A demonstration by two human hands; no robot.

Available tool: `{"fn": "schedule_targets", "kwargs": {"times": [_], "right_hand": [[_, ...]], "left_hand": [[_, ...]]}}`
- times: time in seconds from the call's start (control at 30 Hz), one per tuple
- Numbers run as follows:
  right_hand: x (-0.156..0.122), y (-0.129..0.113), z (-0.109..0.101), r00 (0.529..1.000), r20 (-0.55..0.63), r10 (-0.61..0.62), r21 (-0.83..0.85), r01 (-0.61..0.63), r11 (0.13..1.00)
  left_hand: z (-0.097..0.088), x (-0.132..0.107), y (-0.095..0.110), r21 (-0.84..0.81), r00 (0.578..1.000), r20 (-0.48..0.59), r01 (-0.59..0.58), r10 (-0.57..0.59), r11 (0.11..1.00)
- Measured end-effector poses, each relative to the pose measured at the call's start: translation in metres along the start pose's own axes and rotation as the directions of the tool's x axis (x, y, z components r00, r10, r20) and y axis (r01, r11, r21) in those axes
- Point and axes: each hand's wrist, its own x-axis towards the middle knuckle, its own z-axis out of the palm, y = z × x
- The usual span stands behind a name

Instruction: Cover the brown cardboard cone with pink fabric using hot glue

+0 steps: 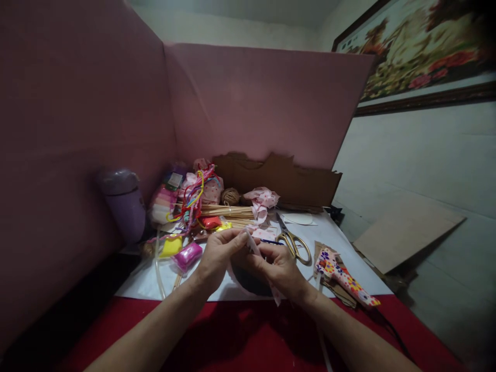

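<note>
Both of my hands meet over the front of the white work surface, pinching a narrow strip of pale pink fabric [252,243]. My left hand [220,254] grips its upper end between thumb and fingers. My right hand [282,268] is closed on the strip lower down, and a loose end hangs below the fingers. Beneath the hands lies a dark round piece [248,279], partly covered by them. Scissors with gold handles [296,247] rest just beyond my right hand. A dark blue pen-like stick [271,242] shows behind the fingers.
A flower-patterned glue gun [344,276] lies on cardboard at the right. Wooden sticks [228,211], a twine ball [230,197], colourful pipe cleaners [194,199] and a magenta clay packet [188,257] sit behind and left. A purple bottle [126,212] stands far left. Torn cardboard [306,186] leans at the back.
</note>
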Motion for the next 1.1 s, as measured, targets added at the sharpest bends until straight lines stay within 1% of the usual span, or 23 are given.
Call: {"fn": "schedule_targets", "kwargs": {"times": [0.23,0.47,0.57,0.7,0.77,0.87,0.93,0.97,1.03,1.1], "right_hand": [[-0.001,-0.005,0.002,1.000,-0.005,0.023,0.042,-0.022,0.999],[-0.002,0.004,0.002,0.999,0.021,0.039,0.058,-0.040,0.997],[-0.001,0.006,0.001,0.996,0.025,0.080,0.127,-0.082,0.988],[0.002,0.004,-0.001,0.991,0.033,0.131,0.239,-0.136,0.962],[0.004,0.002,-0.002,0.989,0.031,0.145,0.251,-0.148,0.956],[0.004,0.002,-0.003,0.990,0.008,0.141,0.257,-0.138,0.956],[0.005,0.003,-0.003,0.992,-0.007,0.127,0.268,-0.120,0.956],[0.005,0.004,-0.003,0.993,-0.008,0.115,0.266,-0.108,0.958],[0.005,0.005,-0.004,0.996,-0.009,0.084,0.238,-0.080,0.968],[0.005,0.005,-0.004,0.998,-0.012,0.059,0.195,-0.055,0.979]], "left_hand": [[0.000,0.000,0.001,-0.052,1.000,-0.013,0.015,-0.015,0.999],[-0.006,0.001,-0.002,-0.071,1.000,0.017,-0.012,0.013,0.997],[-0.009,0.003,-0.001,-0.071,0.999,0.002,-0.032,0.033,0.997],[-0.010,0.005,0.001,-0.081,0.999,0.026,-0.018,0.021,0.997],[-0.012,0.006,0.001,-0.068,1.000,0.003,-0.018,0.018,0.998],[-0.014,0.009,-0.001,-0.026,0.995,-0.097,-0.040,0.038,0.999],[-0.015,0.010,-0.003,-0.044,0.991,-0.128,-0.047,0.041,0.998],[-0.014,0.010,-0.003,-0.074,0.993,-0.113,-0.042,0.034,0.996],[-0.011,0.009,-0.002,-0.131,0.999,-0.036,-0.006,0.001,0.991],[-0.007,0.007,-0.001,-0.138,0.999,0.034,0.024,-0.019,0.990]]}}
